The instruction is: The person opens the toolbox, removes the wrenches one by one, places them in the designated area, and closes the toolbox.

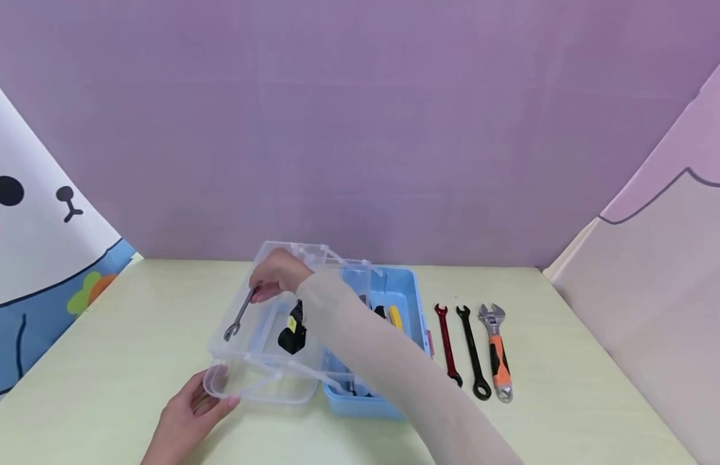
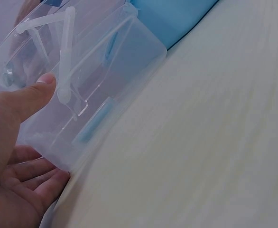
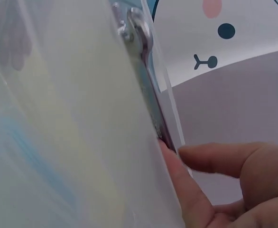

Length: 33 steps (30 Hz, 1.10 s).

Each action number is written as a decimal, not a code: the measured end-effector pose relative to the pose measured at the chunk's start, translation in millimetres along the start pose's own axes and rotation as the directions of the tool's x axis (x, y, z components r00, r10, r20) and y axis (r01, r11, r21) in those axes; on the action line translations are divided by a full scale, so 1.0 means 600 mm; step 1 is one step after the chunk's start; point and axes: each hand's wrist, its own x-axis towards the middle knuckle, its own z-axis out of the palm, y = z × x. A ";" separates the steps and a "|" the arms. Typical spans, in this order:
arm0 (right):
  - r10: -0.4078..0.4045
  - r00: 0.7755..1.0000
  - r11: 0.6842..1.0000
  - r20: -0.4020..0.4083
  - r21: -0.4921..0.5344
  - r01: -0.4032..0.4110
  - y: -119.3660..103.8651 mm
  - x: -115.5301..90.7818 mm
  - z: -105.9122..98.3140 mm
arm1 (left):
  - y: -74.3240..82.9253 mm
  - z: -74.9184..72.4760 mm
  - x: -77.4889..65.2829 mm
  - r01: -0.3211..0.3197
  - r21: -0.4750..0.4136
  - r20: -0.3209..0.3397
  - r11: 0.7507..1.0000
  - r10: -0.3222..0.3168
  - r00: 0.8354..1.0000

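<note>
Looks like the wrench [image 1: 240,316] is being put in the clear trays [image 1: 234,354]
Right hand [image 1: 280,272] pinches it, left hand [image 1: 190,412] grips the near corner; next probably wants a gentle release.

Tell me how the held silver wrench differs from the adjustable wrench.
The silver wrench is plain metal where visible; the adjustable wrench is partly orange and black. The silver wrench is slimmer than the adjustable wrench. The right hand holds the silver wrench; the adjustable wrench lies on the table. Both show silver-coloured metal.

No text, brand or number is legible; the yellow patch [image 1: 292,323] on the black item [image 1: 290,342] is too small to read.
</note>
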 end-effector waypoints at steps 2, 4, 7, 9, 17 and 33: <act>-0.001 1.000 1.000 -0.011 -0.009 0.000 0.000 0.000 0.003 | 0.000 0.000 0.000 0.002 0.000 -0.001 1.000 -0.002 1.000; -0.001 1.000 1.000 -0.020 -0.005 0.001 0.000 0.000 0.005 | 0.001 -0.001 0.001 0.008 -0.003 0.000 1.000 -0.008 1.000; 0.005 1.000 1.000 -0.027 -0.004 -0.005 -0.001 0.001 0.007 | 0.001 -0.002 0.001 0.007 0.003 -0.009 1.000 -0.007 1.000; 0.011 0.999 1.000 -0.042 0.002 -0.011 -0.002 0.001 0.009 | 0.001 -0.001 0.001 0.006 0.001 -0.014 1.000 -0.006 1.000; 0.026 0.994 1.000 -0.110 0.019 -0.024 -0.005 0.003 0.009 | 0.004 0.001 0.004 -0.017 -0.001 -0.019 1.000 0.017 1.000; 0.073 0.992 0.988 0.101 0.131 -0.086 -0.019 0.009 -0.026 | 0.002 -0.001 0.013 -0.031 -0.009 0.001 0.999 0.031 1.000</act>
